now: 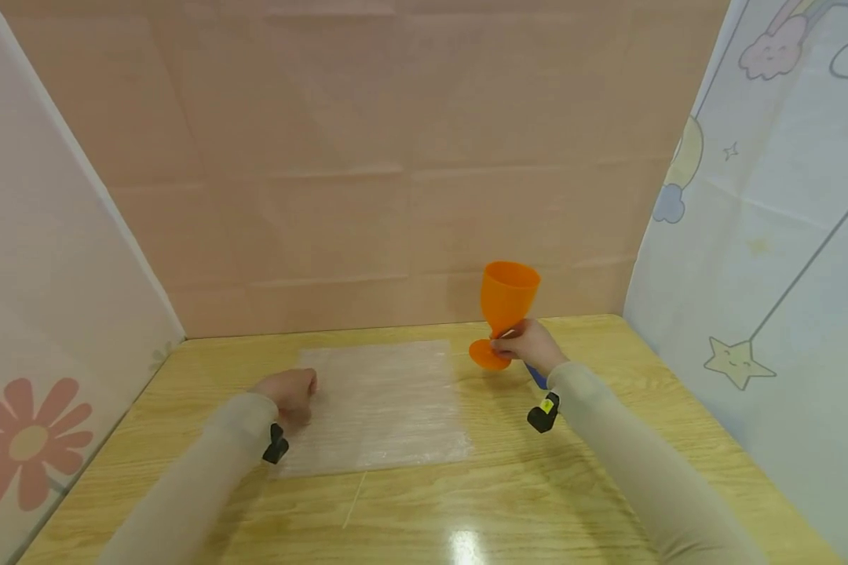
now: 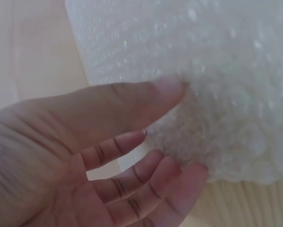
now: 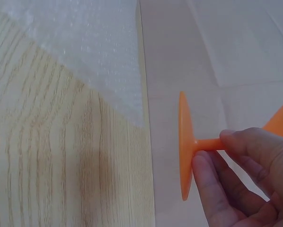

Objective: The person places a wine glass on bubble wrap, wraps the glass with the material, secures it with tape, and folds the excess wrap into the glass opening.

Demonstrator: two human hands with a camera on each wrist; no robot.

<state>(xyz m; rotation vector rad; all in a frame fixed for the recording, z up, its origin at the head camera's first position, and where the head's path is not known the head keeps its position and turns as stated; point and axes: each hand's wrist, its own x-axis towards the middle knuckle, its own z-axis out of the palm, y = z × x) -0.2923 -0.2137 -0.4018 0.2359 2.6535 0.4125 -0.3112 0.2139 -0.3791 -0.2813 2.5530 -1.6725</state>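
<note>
My right hand (image 1: 533, 345) pinches the thin stem of an orange plastic goblet (image 1: 506, 302). The cup faces up, tilted slightly right, above the table's back right. In the right wrist view, thumb and fingers meet at the stem beside its round orange base (image 3: 184, 146). A sheet of clear bubble wrap (image 1: 389, 408) lies flat on the table. Over its left edge is my left hand (image 1: 290, 390), fingers loosely bent. The left wrist view shows a gap between the left thumb (image 2: 132, 101) and fingers, with wrap behind; nothing visible is held.
Partly hidden behind the right wrist, a blue object (image 1: 537, 377) lies on the wood-grain table (image 1: 431, 510). A peach backdrop (image 1: 325, 196) stands at the back edge. Patterned sheets, one with a flower (image 1: 28, 443), close off both sides.
</note>
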